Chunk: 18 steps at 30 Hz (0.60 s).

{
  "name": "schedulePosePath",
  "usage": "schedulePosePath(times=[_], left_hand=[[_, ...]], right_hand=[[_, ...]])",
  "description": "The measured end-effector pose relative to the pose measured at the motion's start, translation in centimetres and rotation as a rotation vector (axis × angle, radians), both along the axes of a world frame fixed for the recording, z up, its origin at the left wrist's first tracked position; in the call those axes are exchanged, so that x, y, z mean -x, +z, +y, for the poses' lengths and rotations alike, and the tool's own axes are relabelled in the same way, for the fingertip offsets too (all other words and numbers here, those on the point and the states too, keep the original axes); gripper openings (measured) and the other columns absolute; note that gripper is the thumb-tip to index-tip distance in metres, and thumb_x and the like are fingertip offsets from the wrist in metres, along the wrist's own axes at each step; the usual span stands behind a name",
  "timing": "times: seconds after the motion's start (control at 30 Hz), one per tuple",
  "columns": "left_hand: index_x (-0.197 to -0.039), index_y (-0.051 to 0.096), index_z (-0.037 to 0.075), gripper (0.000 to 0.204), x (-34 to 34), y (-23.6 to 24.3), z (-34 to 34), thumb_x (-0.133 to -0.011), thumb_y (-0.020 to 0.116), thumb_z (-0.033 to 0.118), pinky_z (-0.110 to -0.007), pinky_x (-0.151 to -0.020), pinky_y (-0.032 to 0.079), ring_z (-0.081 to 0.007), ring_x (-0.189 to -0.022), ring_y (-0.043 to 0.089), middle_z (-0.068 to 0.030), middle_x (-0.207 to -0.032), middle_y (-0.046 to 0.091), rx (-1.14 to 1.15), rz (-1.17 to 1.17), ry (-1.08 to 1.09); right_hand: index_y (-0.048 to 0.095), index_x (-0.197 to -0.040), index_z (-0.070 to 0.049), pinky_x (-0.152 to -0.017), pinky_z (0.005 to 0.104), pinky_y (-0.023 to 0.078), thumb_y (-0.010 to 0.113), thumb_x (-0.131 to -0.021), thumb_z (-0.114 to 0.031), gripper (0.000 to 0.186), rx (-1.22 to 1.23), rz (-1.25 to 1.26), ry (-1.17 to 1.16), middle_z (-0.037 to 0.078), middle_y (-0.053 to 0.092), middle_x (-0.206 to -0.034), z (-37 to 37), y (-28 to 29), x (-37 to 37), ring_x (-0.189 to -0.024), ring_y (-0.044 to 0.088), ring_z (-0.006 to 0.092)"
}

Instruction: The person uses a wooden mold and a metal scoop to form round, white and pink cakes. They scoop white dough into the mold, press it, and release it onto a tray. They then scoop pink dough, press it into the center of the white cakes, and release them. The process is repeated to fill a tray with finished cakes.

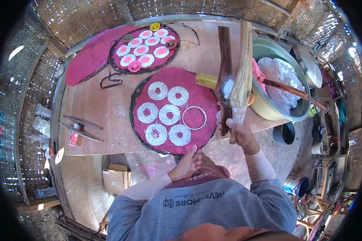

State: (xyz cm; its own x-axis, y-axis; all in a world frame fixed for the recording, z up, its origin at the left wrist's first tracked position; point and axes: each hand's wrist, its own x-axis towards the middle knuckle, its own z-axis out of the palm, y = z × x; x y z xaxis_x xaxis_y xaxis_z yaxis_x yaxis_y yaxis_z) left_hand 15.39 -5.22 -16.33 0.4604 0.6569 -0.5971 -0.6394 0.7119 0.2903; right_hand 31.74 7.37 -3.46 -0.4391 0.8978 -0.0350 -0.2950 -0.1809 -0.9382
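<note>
My right hand (238, 132) grips the lower ends of two long wooden bars, one dark (224, 52) and one pale (243, 60). White dough-like stuff (228, 88) shows between them. A yellow cylinder (206, 80) sticks out left of the dark bar; its link to the bars is hidden. My left hand (186, 164) is closed beside the near rim of a round pink tray (175, 78), its thumb against the edge; whether it holds the rim is unclear. Several white stringy rings (169, 115) lie on the tray, and a thin pale hoop (205, 118) rests right of them.
Behind, a second round tray (126, 43) carries pink-and-white discs and small cups. Right of the bars, a large greenish tub (275, 114) holds white and pink masses, with a wooden stick (293, 91) across it. Two wooden strips (82, 131) lie at the table's left; a cardboard box (116, 179) stands below.
</note>
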Motion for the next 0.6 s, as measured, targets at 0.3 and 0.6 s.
schedulePosePath(times=[0.3, 0.6], left_hand=[[-0.07, 0.046, 0.019, 0.023, 3.1, -1.4, -3.3, -0.089, 0.048, 0.03, -0.026, -0.054, 0.031, -0.0078, -0.059, 0.038, 0.0063, -0.064, 0.041, -0.125, 0.204, 0.247], [-0.081, 0.058, 0.006, 0.019, 21.5, 2.3, -2.0, -0.083, 0.053, 0.024, -0.029, -0.057, 0.039, -0.0128, -0.063, 0.05, 0.0, -0.071, 0.056, -0.253, 1.148, 0.147]], right_hand=[[0.055, -0.099, -0.004, -0.058, 0.0245, 0.041, 0.066, -0.078, -0.024, 0.031, 0.034, -0.043, 0.023, 0.002, 0.055, -0.078, -0.9, -1.8, 0.4, -0.068, 0.054, 0.0111], [0.05, -0.109, -0.003, -0.065, 0.0263, 0.044, 0.065, -0.077, -0.026, 0.043, 0.041, -0.118, 0.135, 0.004, 0.055, -0.086, -0.5, -2.4, 1.6, -0.074, 0.054, 0.013]])
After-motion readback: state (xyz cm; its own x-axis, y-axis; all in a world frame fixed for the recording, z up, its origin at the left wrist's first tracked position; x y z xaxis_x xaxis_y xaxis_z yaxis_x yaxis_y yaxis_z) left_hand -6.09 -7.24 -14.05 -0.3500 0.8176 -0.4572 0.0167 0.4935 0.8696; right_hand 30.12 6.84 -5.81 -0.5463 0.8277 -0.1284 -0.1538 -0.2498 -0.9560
